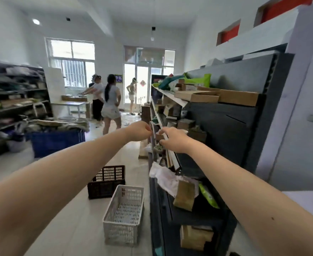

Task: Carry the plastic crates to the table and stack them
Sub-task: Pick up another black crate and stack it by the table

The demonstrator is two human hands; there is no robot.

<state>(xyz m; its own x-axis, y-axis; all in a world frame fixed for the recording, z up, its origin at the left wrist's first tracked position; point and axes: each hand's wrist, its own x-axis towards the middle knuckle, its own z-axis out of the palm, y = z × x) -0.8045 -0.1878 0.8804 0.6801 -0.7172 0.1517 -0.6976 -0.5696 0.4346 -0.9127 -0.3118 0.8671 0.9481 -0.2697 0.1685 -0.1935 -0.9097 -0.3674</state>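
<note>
Two plastic crates stand on the floor below my outstretched arms: a white slotted crate (124, 213) nearer me, hard against the dark shelf unit, and a dark brown crate (106, 182) just behind it. Both look empty. My left hand (139, 130) is held out in front at shelf height with its fingers curled shut, nothing seen in it. My right hand (174, 139) is stretched out beside it by the shelf edge, fingers bent and slightly apart; something small and white sits by its fingertips, and I cannot tell whether it is held. A table (68, 103) stands far back by the window.
A dark shelf unit (225, 126) with boxes and bags fills the right side. A blue bin (57, 141) piled with clothes sits left of the aisle, in front of cluttered shelves (13, 100). Three people (111, 102) stand ahead near the table and doorway.
</note>
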